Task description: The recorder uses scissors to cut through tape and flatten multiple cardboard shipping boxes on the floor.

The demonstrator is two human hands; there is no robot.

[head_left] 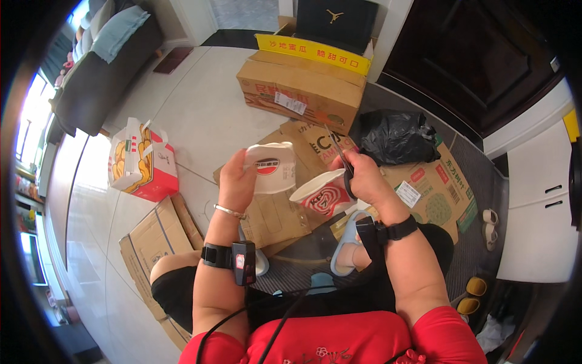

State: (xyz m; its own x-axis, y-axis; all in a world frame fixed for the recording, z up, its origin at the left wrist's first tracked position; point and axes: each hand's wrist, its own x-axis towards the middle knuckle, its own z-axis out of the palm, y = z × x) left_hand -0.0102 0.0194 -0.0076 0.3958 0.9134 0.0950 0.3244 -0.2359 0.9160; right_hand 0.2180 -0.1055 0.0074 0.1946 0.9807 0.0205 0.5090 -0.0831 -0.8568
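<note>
My left hand [235, 182] is closed on the edge of a white paper tub [273, 173] with red and black print, which looks cut or flattened. In my right hand [367, 179] is a pair of scissors [347, 170] with dark handles, its blades pointing away from me. Just below and left of that hand, a red and white paper cup [324, 195] tilts with its mouth toward the left. It touches the right hand or the scissors; how it is supported is hidden. Both hands are in the air above flattened cardboard [267, 218].
A large brown carton [303, 88] with a black shoebox [336, 21] behind it stands ahead. Right of it lies a black plastic bag [397, 136] on cardboard. On the left is a red and white food box [145, 164]. A white cabinet [536, 212] and slippers [473, 294] are at right.
</note>
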